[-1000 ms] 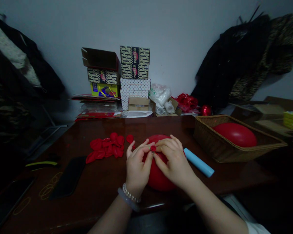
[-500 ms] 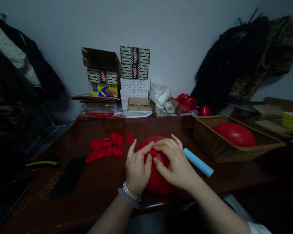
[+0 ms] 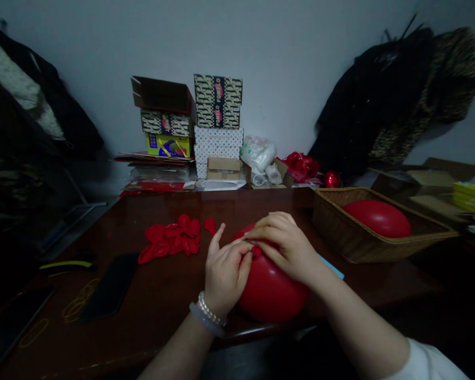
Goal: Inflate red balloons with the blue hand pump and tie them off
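Note:
An inflated red balloon (image 3: pixel 271 293) rests on the near edge of the dark wooden table (image 3: pixel 162 295). My left hand (image 3: pixel 225 274), with bracelets at the wrist, pinches the balloon's neck (image 3: pixel 256 250) with its fingers closed. My right hand (image 3: pixel 287 245) lies over the top of the balloon, fingers curled around the same neck. A pile of several flat red balloons (image 3: pixel 174 240) lies to the left of my hands. A light blue tube (image 3: pixel 332 266) shows only partly behind my right wrist.
A wicker basket (image 3: pixel 336 232) at the right holds another inflated red balloon (image 3: pixel 376 218). Stacked boxes (image 3: pixel 200 126), bags and red ribbon line the back wall. A dark phone (image 3: pixel 111 287) and rubber bands (image 3: pixel 77 306) lie at the left. Coats hang on both sides.
The balloon has shifted toward me and to the right. My right hand has moved over the top of it and now covers most of the blue tube.

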Demonstrator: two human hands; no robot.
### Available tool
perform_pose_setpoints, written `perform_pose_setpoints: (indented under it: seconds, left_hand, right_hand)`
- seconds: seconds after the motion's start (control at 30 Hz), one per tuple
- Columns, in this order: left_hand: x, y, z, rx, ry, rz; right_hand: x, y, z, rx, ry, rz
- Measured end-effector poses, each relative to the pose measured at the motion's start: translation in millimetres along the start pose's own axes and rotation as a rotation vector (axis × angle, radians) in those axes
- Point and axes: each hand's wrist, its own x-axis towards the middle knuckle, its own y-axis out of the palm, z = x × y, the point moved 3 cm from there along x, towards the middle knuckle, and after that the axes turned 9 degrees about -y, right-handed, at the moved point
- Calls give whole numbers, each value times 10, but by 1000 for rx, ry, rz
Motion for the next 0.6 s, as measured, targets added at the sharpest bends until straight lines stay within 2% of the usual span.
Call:
perform_pose_setpoints:
  seconds: [0.1,0.23,0.33,0.47,0.6]
  left_hand:
    - [18,-25,-33,-10,48,4]
    - [32,-37,-47,-12,102,32]
    - [38,-43,-36,-6,103,34]
    - [61,-49,-17,35,99,87]
    - [85,-58,22,76,81,134]
  right_hand:
    - [43,-64,-11,8,-111,101]
    - [87,-103,-8,29,-137,221]
    - [86,-79,0,70,-113,229]
    - [40,-35,4,160,-71,162]
    - [22,-13,23,182,-34,233]
